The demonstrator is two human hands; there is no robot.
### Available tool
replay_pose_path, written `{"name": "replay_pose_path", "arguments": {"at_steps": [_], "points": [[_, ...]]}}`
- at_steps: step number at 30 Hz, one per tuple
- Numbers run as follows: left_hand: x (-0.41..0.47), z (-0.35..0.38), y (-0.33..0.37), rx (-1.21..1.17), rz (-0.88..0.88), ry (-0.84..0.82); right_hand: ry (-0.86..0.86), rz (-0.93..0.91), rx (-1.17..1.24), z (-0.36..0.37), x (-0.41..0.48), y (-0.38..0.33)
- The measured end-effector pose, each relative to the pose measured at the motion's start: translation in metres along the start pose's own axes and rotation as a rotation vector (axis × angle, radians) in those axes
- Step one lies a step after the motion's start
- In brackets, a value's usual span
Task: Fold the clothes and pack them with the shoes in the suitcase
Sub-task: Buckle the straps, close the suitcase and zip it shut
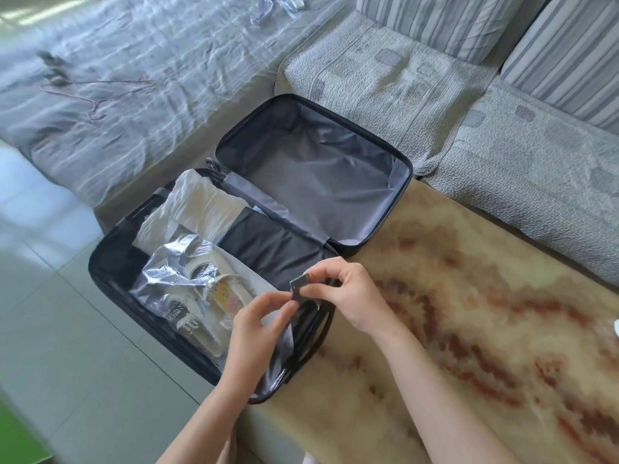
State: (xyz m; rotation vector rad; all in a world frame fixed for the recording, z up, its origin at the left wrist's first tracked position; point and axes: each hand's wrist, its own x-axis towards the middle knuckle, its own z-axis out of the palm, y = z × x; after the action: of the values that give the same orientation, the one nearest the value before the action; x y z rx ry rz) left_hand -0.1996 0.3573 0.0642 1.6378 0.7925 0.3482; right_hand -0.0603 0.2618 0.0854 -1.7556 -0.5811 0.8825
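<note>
Black suitcase [104, 259] lies open. Its near half holds bagged shoes [207, 293], a folded white garment [197, 202] and a folded black garment [271, 242]. At that half's right rim, left hand [258, 326] and right hand [348, 293] both pinch a strap buckle [297, 284] between curled fingertips.

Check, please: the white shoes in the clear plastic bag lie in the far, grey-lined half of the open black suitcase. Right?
No. The head view shows the white shoes in their clear plastic bag lying in the near half of the open black suitcase.
</note>
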Motion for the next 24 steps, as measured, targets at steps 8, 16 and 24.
{"name": "replay_pose_path", "arguments": {"at_steps": [8,16,24], "points": [[0.062,-0.081,-0.006,-0.09,-0.135,-0.012,-0.056,0.048,0.073,0.074,0.079,-0.049],[0.136,-0.179,-0.027,-0.024,-0.252,-0.25,0.001,0.137,0.072,0.154,0.155,-0.07],[0.195,-0.248,-0.085,0.143,-0.298,-0.159,0.058,0.239,-0.15,0.205,0.219,-0.045]]}}
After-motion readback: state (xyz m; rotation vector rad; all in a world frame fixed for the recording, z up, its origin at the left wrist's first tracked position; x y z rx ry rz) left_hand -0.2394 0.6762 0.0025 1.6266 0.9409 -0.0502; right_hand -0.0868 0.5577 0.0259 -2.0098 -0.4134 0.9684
